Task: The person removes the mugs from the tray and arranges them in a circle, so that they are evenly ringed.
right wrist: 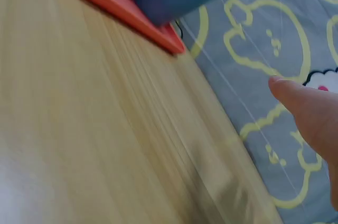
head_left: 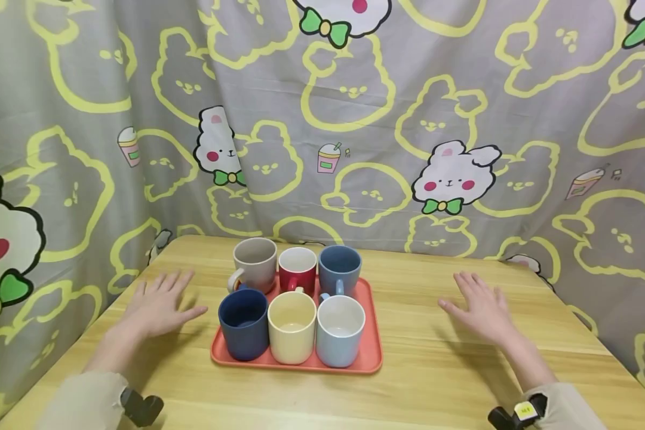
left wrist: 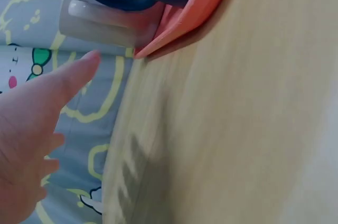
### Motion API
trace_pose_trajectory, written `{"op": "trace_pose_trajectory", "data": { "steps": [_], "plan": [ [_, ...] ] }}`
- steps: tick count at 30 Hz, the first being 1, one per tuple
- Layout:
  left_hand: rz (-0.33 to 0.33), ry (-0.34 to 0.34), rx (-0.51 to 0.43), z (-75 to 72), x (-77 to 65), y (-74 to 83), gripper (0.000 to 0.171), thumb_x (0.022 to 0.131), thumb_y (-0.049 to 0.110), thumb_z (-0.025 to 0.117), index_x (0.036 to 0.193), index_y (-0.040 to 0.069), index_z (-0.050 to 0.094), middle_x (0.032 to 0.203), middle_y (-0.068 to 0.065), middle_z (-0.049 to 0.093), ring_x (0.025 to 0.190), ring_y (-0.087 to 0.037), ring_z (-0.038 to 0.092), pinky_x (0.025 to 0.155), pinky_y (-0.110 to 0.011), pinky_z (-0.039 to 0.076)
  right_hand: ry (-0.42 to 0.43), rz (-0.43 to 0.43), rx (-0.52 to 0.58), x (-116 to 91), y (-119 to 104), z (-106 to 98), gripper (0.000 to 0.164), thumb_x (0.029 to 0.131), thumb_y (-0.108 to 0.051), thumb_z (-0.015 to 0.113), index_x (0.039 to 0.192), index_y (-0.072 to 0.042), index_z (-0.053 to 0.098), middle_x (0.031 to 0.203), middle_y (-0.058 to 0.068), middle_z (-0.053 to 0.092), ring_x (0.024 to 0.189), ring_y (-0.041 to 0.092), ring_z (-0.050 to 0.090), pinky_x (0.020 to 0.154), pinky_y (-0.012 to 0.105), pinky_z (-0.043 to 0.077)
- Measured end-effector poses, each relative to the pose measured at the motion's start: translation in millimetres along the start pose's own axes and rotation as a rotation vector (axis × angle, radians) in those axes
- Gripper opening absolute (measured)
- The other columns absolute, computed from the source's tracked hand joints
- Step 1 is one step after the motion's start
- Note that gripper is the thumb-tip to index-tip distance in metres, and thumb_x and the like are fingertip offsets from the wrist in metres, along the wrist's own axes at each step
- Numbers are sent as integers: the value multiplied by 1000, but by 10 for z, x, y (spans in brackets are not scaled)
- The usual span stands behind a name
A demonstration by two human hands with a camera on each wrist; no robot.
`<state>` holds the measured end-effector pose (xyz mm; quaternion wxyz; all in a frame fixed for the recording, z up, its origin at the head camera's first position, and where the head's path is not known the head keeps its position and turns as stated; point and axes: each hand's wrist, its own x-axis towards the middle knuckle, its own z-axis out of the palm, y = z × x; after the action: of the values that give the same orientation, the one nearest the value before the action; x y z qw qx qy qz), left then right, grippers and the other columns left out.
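A coral tray (head_left: 373, 334) carries two rows of mugs. Along the back stand a grey mug (head_left: 255, 266), a red mug (head_left: 297, 272) with a white inside, and a blue mug (head_left: 340, 270). In front are a navy mug (head_left: 244, 325), a cream mug (head_left: 292, 328) and a light blue mug (head_left: 340, 331). My left hand (head_left: 161, 303) hovers over the table left of the tray, fingers spread, holding nothing. To the right, farther from the tray, my right hand (head_left: 481, 307) is also spread and holds nothing. Each wrist view shows that hand's thumb apart from the mugs.
The tray rests on a light wooden table (head_left: 408, 388). A grey curtain (head_left: 365, 197) with yellow bear outlines hangs behind the table and along both sides. Small black devices are strapped at the left wrist (head_left: 141, 407) and right wrist (head_left: 518, 413).
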<state>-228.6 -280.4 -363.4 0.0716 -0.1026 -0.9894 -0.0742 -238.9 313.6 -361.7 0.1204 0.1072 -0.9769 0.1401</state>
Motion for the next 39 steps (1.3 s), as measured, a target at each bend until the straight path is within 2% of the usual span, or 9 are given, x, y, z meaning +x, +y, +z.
{"op": "trace_pose_trajectory", "data": {
  "steps": [6,11,14,17,22,26,31,36,39],
  "plan": [
    [72,-49,-123,37,-214,71,108,69,63,68,144,-2,25,143,-29,27,123,-58,23,93,-74,8,9,-99,222,-91,-168,15,79,87,-37,64,139,11,28,137,36,32,124,52,30,97,65,23],
    [121,-72,-353,99,-288,193,115,65,51,78,140,-14,20,141,-37,22,125,-56,23,98,-67,18,-52,-141,394,-129,-352,32,79,86,-30,67,140,10,26,135,33,37,122,51,34,95,64,28],
    [120,-78,-477,143,-316,279,114,66,43,80,138,-19,16,139,-41,20,125,-56,23,98,-64,22,-87,-176,446,-157,-476,42,77,85,-27,67,142,6,27,135,30,40,121,48,38,95,62,29],
    [114,-78,-541,186,-352,359,111,68,39,80,138,-18,16,140,-39,23,125,-55,25,97,-65,23,-108,-215,471,-183,-579,90,77,84,-27,68,143,3,27,135,26,43,120,43,42,96,58,32],
    [120,-120,-646,262,-385,454,107,71,32,80,139,-17,14,139,-38,26,125,-52,30,97,-65,23,-116,-285,478,-216,-749,175,83,80,-28,73,142,4,27,133,22,46,119,38,46,94,54,37],
    [128,-145,-702,301,-389,495,104,72,28,79,139,-18,14,138,-38,29,124,-50,35,98,-62,26,-152,-324,547,-213,-888,244,87,78,-27,75,141,6,26,132,23,47,119,39,45,92,55,38],
    [129,-165,-718,323,-385,541,103,73,30,79,140,-16,16,135,-33,38,121,-43,42,97,-57,33,-210,-329,694,-161,-1062,343,87,77,-19,76,142,5,23,133,27,43,122,40,42,93,54,39],
    [129,-158,-732,335,-377,568,101,72,30,79,141,-13,18,136,-30,40,123,-42,40,98,-54,33,-212,-349,808,-114,-1248,422,88,77,-14,77,142,6,22,133,28,43,121,41,42,94,54,39],
    [116,-174,-764,346,-364,563,100,73,28,79,142,-12,18,139,-31,35,126,-43,37,100,-46,34,-213,-338,844,-97,-1346,470,90,75,-17,78,143,5,22,133,26,43,118,40,45,94,52,39]
  ]
}}
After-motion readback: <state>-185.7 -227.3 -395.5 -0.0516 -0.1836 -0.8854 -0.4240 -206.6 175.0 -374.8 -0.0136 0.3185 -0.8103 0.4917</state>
